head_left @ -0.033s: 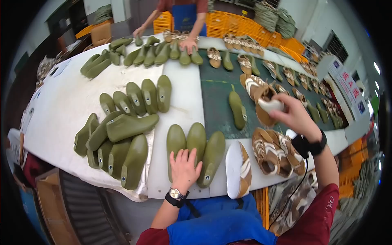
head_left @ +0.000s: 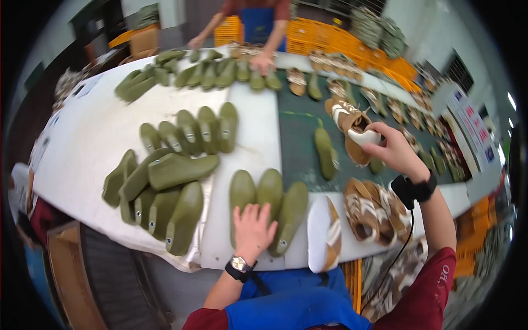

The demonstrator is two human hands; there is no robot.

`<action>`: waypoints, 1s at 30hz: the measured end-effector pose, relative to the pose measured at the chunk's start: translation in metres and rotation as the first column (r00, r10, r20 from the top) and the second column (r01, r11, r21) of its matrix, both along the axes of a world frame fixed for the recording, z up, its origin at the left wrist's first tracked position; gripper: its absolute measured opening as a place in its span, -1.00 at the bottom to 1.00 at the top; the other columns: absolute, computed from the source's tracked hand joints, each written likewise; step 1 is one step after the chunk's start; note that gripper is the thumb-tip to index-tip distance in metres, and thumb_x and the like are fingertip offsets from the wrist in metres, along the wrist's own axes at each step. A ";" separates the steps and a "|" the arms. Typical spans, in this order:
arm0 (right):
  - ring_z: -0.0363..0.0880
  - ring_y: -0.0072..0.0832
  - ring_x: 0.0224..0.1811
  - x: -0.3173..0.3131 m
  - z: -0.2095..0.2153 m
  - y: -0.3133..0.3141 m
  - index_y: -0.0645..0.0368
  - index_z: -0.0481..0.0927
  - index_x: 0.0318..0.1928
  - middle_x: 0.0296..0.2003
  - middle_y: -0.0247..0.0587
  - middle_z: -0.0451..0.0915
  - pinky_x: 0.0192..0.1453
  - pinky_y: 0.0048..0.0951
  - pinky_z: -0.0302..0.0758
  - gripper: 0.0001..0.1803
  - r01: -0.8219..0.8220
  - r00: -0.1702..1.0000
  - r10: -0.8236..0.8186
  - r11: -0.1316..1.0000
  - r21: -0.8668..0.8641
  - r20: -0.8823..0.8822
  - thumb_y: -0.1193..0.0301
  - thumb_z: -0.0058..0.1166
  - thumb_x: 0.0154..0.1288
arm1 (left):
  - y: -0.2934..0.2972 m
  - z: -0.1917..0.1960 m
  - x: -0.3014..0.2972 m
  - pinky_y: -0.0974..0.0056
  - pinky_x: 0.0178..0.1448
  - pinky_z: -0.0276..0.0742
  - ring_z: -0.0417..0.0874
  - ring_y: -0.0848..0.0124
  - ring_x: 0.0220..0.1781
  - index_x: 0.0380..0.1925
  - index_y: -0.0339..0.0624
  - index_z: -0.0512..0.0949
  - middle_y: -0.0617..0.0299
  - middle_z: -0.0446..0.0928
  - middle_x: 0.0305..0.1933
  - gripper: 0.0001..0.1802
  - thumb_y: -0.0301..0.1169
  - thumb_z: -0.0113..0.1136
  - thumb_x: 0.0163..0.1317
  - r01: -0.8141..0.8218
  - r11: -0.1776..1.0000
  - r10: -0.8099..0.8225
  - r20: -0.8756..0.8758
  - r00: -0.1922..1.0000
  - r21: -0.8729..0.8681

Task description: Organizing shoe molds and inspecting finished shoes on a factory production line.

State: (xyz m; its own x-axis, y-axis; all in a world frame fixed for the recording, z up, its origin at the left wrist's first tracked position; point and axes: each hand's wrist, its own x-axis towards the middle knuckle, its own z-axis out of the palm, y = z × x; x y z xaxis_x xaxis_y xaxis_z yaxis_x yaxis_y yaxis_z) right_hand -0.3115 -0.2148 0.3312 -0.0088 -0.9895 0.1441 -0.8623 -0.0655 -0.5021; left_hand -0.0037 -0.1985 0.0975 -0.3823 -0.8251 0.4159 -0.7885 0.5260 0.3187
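Observation:
My left hand (head_left: 253, 228) lies with fingers spread over two olive-green shoe lasts (head_left: 269, 190) at the near edge of the table. A third green last (head_left: 290, 220) leans close to its thumb side. My right hand (head_left: 393, 149) is closed on the white heel part of a brown-and-white shoe upper (head_left: 345, 114), which hangs over the dark green mat, laces facing up. Left of the shoe, a lone green last (head_left: 325, 149) rests on the mat. A brown-and-white upper with a white sole-shaped face (head_left: 319, 234) stands beside a cluster of similar uppers (head_left: 368, 212).
More green lasts (head_left: 165, 190) are piled on the white tabletop (head_left: 99, 129) to the left. Across the table, a person in a blue apron (head_left: 257, 25) handles a row of lasts. Uppers and lasts line the mat's far right. Orange crates (head_left: 308, 34) stand behind.
The whole view has shifted slightly. Against the mat, the shoe upper in my right hand has moved a little left and away from me. My left hand stays on the lasts.

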 end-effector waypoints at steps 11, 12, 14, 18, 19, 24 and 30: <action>0.59 -0.11 -0.13 -0.029 -0.217 -0.267 0.23 0.60 -0.18 -0.25 0.04 0.62 -0.01 -0.25 0.49 -0.57 0.258 0.950 -0.240 0.964 0.071 -0.198 0.28 0.22 -0.12 | -0.002 0.014 0.006 -0.07 0.25 0.14 0.40 0.21 0.13 0.09 -0.02 0.41 0.07 0.44 0.02 -0.47 -0.11 0.14 0.11 0.013 0.989 -0.013 -0.005 1.000 0.148; 0.58 -0.08 -0.12 -0.031 -0.237 -0.279 0.21 0.59 -0.19 -0.23 0.03 0.62 0.01 -0.24 0.48 -0.59 0.292 0.938 -0.281 0.956 0.029 -0.203 0.28 0.21 -0.11 | -0.002 0.015 0.006 -0.07 0.24 0.17 0.40 0.22 0.13 0.09 -0.01 0.40 0.08 0.44 0.02 -0.47 -0.10 0.14 0.12 0.010 0.988 -0.010 -0.006 1.000 0.152; 0.53 -0.05 -0.04 -0.038 -0.270 -0.295 0.16 0.54 -0.09 -0.12 0.08 0.55 0.07 -0.25 0.45 -0.56 0.338 0.927 -0.313 0.936 0.099 -0.207 0.35 0.20 -0.08 | -0.004 0.017 0.005 -0.06 0.22 0.20 0.41 0.25 0.13 0.09 0.00 0.41 0.09 0.44 0.03 -0.47 -0.09 0.14 0.12 0.016 0.987 -0.019 0.017 1.000 0.161; 0.27 0.10 0.21 -0.043 -0.303 -0.292 -0.03 0.15 0.30 0.32 0.19 -0.02 0.28 -0.24 0.31 -0.18 0.331 0.926 -0.250 0.898 0.289 -0.284 0.48 0.16 -0.03 | -0.004 0.018 0.005 -0.02 0.25 0.18 0.40 0.20 0.12 0.10 -0.06 0.38 0.02 0.43 0.01 -0.48 -0.13 0.10 0.15 0.019 0.988 -0.016 -0.021 1.000 0.156; 0.27 0.10 0.21 -0.042 -0.303 -0.287 -0.03 0.15 0.30 0.32 0.19 -0.02 0.28 -0.24 0.31 -0.18 0.295 0.941 -0.227 0.914 0.280 -0.249 0.48 0.16 -0.03 | -0.004 0.018 0.004 -0.02 0.25 0.18 0.40 0.20 0.12 0.10 -0.06 0.38 0.02 0.43 0.01 -0.48 -0.13 0.10 0.15 0.016 0.987 -0.013 -0.018 1.000 0.161; 0.36 0.06 0.13 -0.031 -0.247 -0.249 0.06 0.29 0.22 0.22 0.18 0.20 0.20 -0.22 0.38 -0.31 0.147 0.956 -0.095 0.974 0.173 -0.279 0.45 0.14 -0.01 | 0.000 0.014 0.002 -0.05 0.25 0.16 0.41 0.25 0.15 0.07 0.00 0.42 0.08 0.44 0.03 -0.49 -0.10 0.13 0.12 -0.011 0.993 0.009 0.018 1.000 0.117; 0.58 -0.11 -0.16 0.026 -0.158 -0.163 0.18 0.51 0.01 -0.22 0.01 0.61 -0.03 -0.25 0.49 -0.55 -0.284 0.919 0.350 0.906 0.314 -0.179 0.37 0.15 0.05 | 0.006 0.007 0.002 -0.08 0.29 0.13 0.42 0.22 0.09 0.04 -0.06 0.42 0.08 0.46 -0.04 -0.48 -0.16 0.19 0.05 -0.025 0.999 0.026 -0.026 0.999 0.033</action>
